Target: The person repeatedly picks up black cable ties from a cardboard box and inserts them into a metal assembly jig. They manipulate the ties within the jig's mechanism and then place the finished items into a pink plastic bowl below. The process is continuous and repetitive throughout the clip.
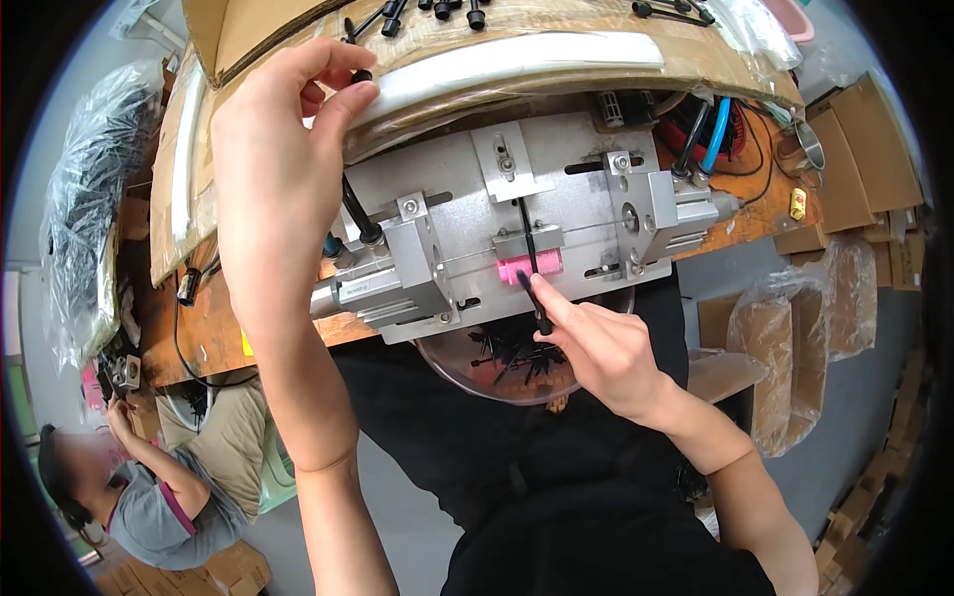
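My left hand [283,149] is raised over the cardboard at the back left, its thumb and index finger pinched on a small black part [361,75]. My right hand [606,353] is in front of the metal fixture [457,233], fingers closed round the near end of a thin black rod [529,230]. That rod runs from the fixture's centre bracket [505,164] across a pink block [514,270]. Silver cylinder clamps flank it, a left clamp [402,273] and a right clamp [651,219]. How the rod's far end sits in the bracket is hard to make out.
Several black capped rods [475,15] lie on the cardboard [596,87] behind the fixture. Below its front edge, a clear bowl [444,372] holds many black pieces. Blue tubing [715,139] and cables are at the right. Another person [174,497] sits at the left; cartons [855,149] stand right.
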`<state>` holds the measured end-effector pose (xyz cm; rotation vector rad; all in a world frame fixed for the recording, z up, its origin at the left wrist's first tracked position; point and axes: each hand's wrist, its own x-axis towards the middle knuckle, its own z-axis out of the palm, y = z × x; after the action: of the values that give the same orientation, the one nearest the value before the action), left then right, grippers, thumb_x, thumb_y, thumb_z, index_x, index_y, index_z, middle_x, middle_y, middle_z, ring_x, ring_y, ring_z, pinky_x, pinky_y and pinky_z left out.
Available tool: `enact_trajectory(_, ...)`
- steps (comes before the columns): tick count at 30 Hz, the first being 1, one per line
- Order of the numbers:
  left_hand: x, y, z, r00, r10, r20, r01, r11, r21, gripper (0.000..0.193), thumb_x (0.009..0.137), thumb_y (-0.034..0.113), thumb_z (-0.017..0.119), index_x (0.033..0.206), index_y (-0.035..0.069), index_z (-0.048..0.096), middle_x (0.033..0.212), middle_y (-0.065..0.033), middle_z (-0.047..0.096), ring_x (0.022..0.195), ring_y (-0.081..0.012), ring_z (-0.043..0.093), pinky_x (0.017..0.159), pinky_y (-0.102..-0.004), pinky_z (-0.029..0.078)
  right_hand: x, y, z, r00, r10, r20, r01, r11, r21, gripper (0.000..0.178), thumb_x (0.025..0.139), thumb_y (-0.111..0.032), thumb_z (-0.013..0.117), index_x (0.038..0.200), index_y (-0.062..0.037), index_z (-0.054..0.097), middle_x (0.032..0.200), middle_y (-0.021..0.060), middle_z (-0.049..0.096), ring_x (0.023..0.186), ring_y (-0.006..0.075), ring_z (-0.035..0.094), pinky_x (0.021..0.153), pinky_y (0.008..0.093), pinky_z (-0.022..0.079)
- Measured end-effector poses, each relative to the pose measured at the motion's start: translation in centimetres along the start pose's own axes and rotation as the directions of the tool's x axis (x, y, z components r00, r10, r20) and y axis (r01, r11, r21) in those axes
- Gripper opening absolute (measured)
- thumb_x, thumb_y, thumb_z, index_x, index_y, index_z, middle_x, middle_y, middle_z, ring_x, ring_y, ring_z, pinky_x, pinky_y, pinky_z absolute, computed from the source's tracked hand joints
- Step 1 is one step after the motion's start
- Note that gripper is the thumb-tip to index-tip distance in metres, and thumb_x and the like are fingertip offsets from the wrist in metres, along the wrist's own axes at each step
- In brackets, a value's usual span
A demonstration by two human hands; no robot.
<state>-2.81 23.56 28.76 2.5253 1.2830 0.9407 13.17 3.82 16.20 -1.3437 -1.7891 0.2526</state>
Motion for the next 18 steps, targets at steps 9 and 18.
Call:
enact_trajectory(9, -5.4, 2.1, 0.1, 0.97, -0.009, -0.245, -0.003, 0.999, -0.05, 0.014, 0.084, 0.0, 0.067, 0.099, 0.002, 0.067, 0.079, -0.001, 0.058, 0.069, -0.0083, 0.048, 0.069, -0.0215, 0.043, 0.2, 0.0, 0.1, 1.0, 0.026, -0.005, -0.026, 0.999, -0.026, 0.065, 0.072, 0.008, 0.07, 0.134, 0.0034, 0.052, 0.072, 0.012, 0.061, 0.062, 0.0229, 0.061, 0.056, 0.0338, 0.051)
enact_trajectory(18, -13.0, 5.7, 2.4, 0.991, 0.134, 0.003, -0.134, 0.99, -0.039, 0.071, 0.063, -0.007, 0.069, 0.132, -0.006, 0.053, 0.096, -0.0104, 0.059, 0.085, -0.0232, 0.055, 0.079, -0.0366, 0.045, -0.1, -0.5, -2.4, 0.987, -0.134, 0.092, 0.136, 0.99, -0.021, 0.031, 0.071, 0.002, 0.069, 0.102, 0.0008, 0.066, 0.088, 0.0091, 0.066, 0.066, 0.0199, 0.06, 0.056, 0.0297, 0.05)
